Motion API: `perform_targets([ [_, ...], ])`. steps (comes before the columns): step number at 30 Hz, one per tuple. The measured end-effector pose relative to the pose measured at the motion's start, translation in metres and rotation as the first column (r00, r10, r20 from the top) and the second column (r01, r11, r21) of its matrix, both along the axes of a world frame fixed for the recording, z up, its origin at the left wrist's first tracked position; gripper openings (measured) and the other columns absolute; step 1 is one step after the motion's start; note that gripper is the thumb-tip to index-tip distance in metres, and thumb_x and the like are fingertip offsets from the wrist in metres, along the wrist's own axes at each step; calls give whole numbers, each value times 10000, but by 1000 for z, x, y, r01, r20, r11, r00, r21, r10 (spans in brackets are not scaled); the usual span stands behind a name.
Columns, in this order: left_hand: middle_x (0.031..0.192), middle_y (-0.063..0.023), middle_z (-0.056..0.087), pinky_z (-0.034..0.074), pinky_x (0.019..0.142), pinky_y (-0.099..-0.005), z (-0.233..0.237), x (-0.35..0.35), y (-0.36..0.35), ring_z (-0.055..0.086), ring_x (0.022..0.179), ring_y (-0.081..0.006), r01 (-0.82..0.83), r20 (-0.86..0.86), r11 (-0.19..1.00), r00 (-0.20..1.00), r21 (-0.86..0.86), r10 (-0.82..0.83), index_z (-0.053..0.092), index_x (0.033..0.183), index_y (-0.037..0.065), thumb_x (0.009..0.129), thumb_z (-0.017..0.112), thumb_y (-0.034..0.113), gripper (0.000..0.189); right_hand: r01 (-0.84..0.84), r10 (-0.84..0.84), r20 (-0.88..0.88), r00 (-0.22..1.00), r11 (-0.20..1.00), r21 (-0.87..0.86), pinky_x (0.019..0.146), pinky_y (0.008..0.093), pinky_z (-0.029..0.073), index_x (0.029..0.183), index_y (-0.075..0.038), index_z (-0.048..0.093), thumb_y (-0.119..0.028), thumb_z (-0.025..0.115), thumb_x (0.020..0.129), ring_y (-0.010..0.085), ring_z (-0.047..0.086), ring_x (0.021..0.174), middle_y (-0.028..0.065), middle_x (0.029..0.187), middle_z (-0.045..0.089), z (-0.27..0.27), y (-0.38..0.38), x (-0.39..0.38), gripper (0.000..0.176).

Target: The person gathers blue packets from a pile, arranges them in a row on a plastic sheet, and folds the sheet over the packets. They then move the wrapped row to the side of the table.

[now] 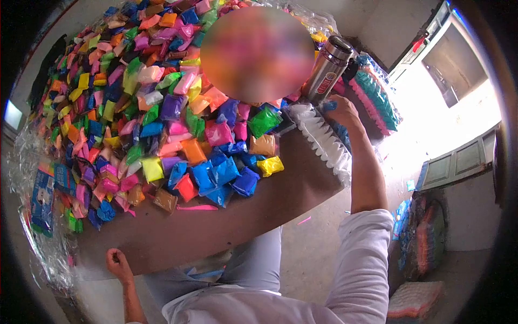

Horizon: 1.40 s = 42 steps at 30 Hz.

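Observation:
My right hand (pixel 344 114) reaches to the far right of the table, its fingers closed around a small blue packet (pixel 328 106). It is just beyond a stack of white scalloped plastic trays (pixel 319 141) and below a steel flask (pixel 327 69). At the table's near left edge, my left hand (pixel 116 263) has its fingers curled; whether anything is inside cannot be seen. A large heap of colourful sealed packets (pixel 154 129) covers much of the table. Blue packets (pixel 216 174) and a yellow packet (pixel 271 166) lie at its near edge.
The brown tabletop (pixel 216 232) shows along the near side, with a pink strip (pixel 197 208) on it. Printed blue packaging (pixel 43 197) and clear plastic film (pixel 32 156) lie at the left. Bundled trays (pixel 375 94) stand beyond my right hand; more bundles (pixel 414 299) are on the floor.

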<state>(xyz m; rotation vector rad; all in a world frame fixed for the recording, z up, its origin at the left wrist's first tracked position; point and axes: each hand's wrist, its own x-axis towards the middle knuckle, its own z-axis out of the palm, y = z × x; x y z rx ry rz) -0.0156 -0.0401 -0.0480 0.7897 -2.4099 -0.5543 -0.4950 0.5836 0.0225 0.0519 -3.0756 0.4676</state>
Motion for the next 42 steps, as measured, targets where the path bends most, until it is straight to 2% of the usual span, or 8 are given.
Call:
perform_targets([
  [6, 828, -51, 554, 445, 707, -305, 3, 1, 1, 532, 760, -169, 2, 31, 999, 1000, 41, -3, 546, 859, 31, 855, 558, 135, 104, 38, -56, -236, 970, 996, -82, 871, 412, 477, 1050, -133, 620, -288, 776, 624, 322, 623, 1009, 142, 1026, 667, -10, 5, 1, 480],
  [16, 840, -56, 555, 445, 704, -306, -3, 2, -2, 532, 770, -173, 19, -6, 999, 1000, 46, -19, 546, 877, 30, 859, 558, 133, 105, 86, -85, -98, 992, 996, 7, 892, 431, 469, 1152, -96, 545, -354, 806, 646, 349, 606, 1049, 175, 1067, 652, -5, -11, 2, 625],
  [21, 786, -34, 530, 417, 641, -271, -3, -4, 2, 497, 710, -144, 12, -76, 1000, 997, 5, -12, 535, 845, 22, 854, 547, 99, 78, -286, 240, -161, 957, 863, -417, 980, 366, 422, 1374, -94, 400, -293, 811, 667, 270, 522, 1208, 167, 1298, 539, -1, 24, -10, 842],
  [22, 786, -34, 530, 417, 641, -271, -4, -4, 1, 497, 710, -144, 18, -74, 1000, 997, 6, -17, 535, 845, 22, 854, 547, 99, 78, -159, 120, -103, 987, 759, -632, 1015, 338, 383, 1421, -83, 354, -276, 804, 681, 234, 464, 1261, 174, 1364, 483, 20, 14, 11, 887],
  [29, 816, -30, 512, 421, 685, -282, -18, 13, -21, 497, 761, -148, 61, -13, 991, 998, 121, -60, 537, 869, 25, 861, 537, 110, 85, 66, -192, -204, 960, 862, -503, 1036, 361, 359, 1342, -33, 491, -381, 594, 873, 281, 507, 1214, 156, 1357, 509, 69, 66, 52, 593],
  [31, 847, -31, 519, 430, 731, -295, -15, 8, -21, 515, 816, -162, 8, 55, 992, 998, 122, -15, 540, 887, 29, 864, 537, 121, 95, -7, -313, -263, 912, 632, -775, 1034, 347, 355, 1284, -22, 553, -444, 473, 928, 265, 506, 1214, 134, 1303, 559, 73, 81, 67, 558],
  [32, 855, -35, 523, 434, 729, -294, -14, 8, -20, 518, 818, -162, 12, 25, 989, 1000, 149, -16, 545, 892, 25, 866, 538, 125, 104, 3, -290, -262, 921, 674, -738, 1061, 472, 271, 1334, -105, 530, -533, 418, 913, 245, 472, 1235, 79, 1342, 530, 67, 101, 71, 611],
  [42, 796, -29, 505, 402, 597, -267, -9, -2, -9, 471, 695, -126, 67, -96, 997, 993, 25, -64, 537, 871, 15, 888, 520, 106, 94, 186, -354, -185, 917, 788, -588, 907, 354, 465, 1288, -39, 549, -381, 661, 840, 258, 588, 1072, 187, 1180, 612, 4, 119, 167, 575],
])
